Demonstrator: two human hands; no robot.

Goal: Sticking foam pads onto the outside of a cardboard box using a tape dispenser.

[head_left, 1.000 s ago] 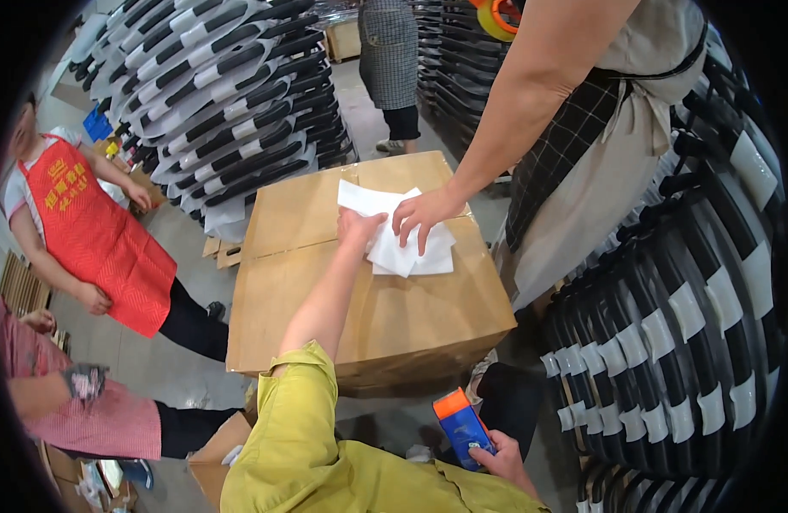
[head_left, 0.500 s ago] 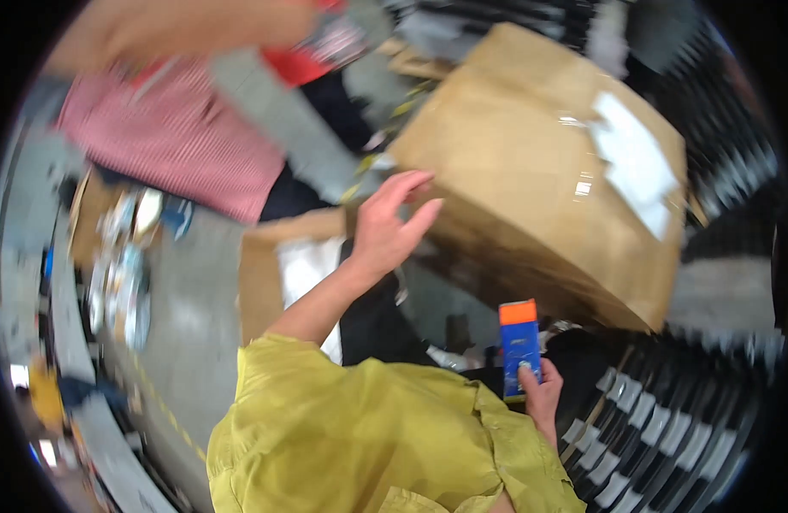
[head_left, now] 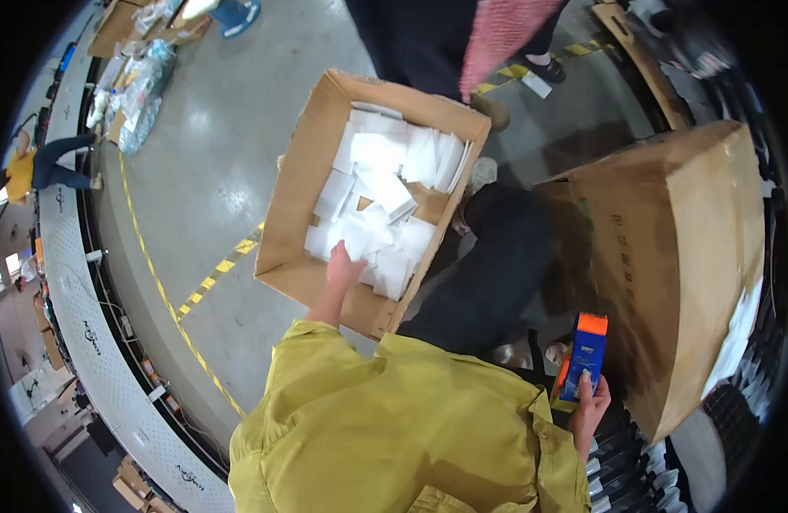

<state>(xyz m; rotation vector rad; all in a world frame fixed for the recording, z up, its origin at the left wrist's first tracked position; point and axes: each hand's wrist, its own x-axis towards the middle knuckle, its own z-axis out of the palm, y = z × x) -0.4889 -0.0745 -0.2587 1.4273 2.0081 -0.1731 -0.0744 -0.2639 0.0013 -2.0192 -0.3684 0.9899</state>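
My left hand (head_left: 344, 268) is reaching into an open cardboard box (head_left: 284, 214), its fingers apart at the near edge of a pile of flat white pieces (head_left: 378, 152). These look like thin packets or folded sheets, lying loosely over one another. Whether the fingertips touch them I cannot tell. Low on the right, my right hand (head_left: 589, 402) grips a small blue carton with orange ends (head_left: 584, 355), thumb across its front. It is held upright, slightly tilted, beside a large cardboard carton (head_left: 710, 214).
A person in dark clothes and a red checked garment (head_left: 505, 34) stands just beyond the open box. To the left runs a conveyor (head_left: 77, 291), with yellow-black floor tape (head_left: 218, 272) nearer. Plastic-wrapped goods (head_left: 146, 94) lie at the far left. Racked black parts (head_left: 642, 479) fill the lower right.
My view has swung left. My left hand has gone from above the large carton's edge into the open box. The blue carton stays in my right hand.
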